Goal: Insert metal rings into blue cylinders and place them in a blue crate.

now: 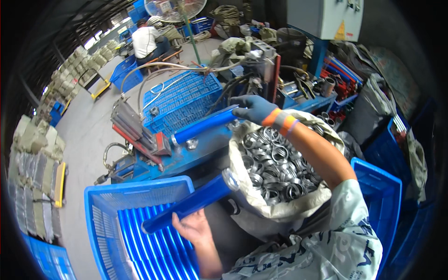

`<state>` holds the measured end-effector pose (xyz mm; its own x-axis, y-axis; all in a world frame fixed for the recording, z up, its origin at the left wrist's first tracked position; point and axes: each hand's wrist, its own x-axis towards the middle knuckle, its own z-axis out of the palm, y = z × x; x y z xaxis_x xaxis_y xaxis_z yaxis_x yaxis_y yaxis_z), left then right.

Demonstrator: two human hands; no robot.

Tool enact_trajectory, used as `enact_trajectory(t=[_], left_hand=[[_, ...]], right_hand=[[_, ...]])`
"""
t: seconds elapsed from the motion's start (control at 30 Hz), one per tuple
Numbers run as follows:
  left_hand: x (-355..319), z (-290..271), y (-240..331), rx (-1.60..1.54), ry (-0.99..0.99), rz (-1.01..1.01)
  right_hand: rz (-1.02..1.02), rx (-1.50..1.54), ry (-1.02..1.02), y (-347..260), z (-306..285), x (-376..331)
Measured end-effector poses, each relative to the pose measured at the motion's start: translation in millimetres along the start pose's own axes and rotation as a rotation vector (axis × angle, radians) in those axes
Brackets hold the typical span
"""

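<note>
The scene is lit by soft, diffuse light, brightest at the left, where white gaps are seen beneath the dark roof (44,35) and the floor (77,163) is left pale. The right edge is sunk in shadow. Sharp white streaks are thrown along the crated tubes (156,238), a duller sheen is shown by the raised tube (193,201), and glints are scattered over the metal rings (280,163). Straight edges are bowed by the fisheye lens; the corners are blackened.
</note>
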<state>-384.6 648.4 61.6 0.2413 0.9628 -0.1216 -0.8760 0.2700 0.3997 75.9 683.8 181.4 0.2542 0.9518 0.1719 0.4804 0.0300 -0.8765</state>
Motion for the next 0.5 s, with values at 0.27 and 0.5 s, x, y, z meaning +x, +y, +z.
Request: enact_trajectory(t=[0.27,0.5], left_hand=[[-7,-118,91,0.235,0.263,0.179],[14,-134,110,0.288,0.338,0.232]], right_hand=[[-0.056,-1.213,-0.320,67,118,173],[-0.151,-1.025,-0.228,45,129,174]])
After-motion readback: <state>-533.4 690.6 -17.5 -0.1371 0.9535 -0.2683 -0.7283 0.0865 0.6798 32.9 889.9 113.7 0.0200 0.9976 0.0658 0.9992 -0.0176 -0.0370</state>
